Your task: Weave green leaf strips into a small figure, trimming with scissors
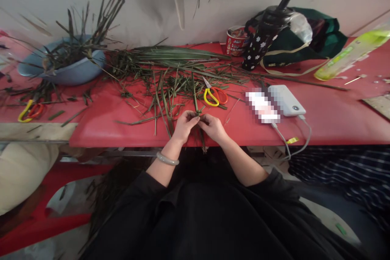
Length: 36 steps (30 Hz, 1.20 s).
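Observation:
Near the front edge of the red table, my left hand [185,125] and my right hand [212,126] meet with their fingertips pinched together. Between them they grip green leaf strips [195,95]; one long strip rises away from me and other ends hang down toward the table edge. A small knot or fold shows right at the fingertips, too small to make out. Just beyond my right hand lie scissors [215,95] with yellow and red handles, blades pointing away. Loose cut strips [160,101] are scattered beyond and to the left of my left hand.
A blue basin [76,69] of strips stands far left, with second scissors [30,111] before it. Long leaves [176,53] lie along the back. To the right are a red paper tub [235,44], black flowered tumbler [258,40], green bag [329,40], cabled power bank [286,99] and bottle [350,53].

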Motion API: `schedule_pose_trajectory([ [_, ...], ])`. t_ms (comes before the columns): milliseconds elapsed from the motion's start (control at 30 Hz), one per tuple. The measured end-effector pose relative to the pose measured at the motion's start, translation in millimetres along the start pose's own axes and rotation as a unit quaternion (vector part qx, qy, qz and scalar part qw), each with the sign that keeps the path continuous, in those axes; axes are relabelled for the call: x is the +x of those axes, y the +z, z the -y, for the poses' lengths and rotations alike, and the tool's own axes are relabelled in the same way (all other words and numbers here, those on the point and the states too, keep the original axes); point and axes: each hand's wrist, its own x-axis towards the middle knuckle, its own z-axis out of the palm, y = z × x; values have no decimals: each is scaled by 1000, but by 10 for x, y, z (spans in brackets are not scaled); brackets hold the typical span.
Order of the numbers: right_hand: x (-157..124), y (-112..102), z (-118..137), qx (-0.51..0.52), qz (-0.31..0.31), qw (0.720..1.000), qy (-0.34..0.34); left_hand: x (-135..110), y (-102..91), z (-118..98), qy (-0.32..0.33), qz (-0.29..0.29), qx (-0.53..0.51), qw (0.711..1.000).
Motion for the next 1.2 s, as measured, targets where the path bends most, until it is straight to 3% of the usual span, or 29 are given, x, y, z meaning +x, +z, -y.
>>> schedule_pose_trajectory([
  [167,-1,-19,5,9,2,1000,0,17,-32,46,9,-4,-40,999],
  [333,-9,-33,18,6,5,1000,-7,22,-58,51,-21,8,-71,997],
  [500,-45,-18,-15,46,-75,996,6,14,-51,21,-23,12,-92,995],
  [600,-47,-10,-34,81,-129,988,9,10,-48,18,-15,16,-68,997],
  [1000,6,2,-87,74,-89,993,26,-2,-37,51,11,13,127,992],
  [1200,-3,-24,-59,51,-106,993,16,21,-31,28,2,40,193,980],
])
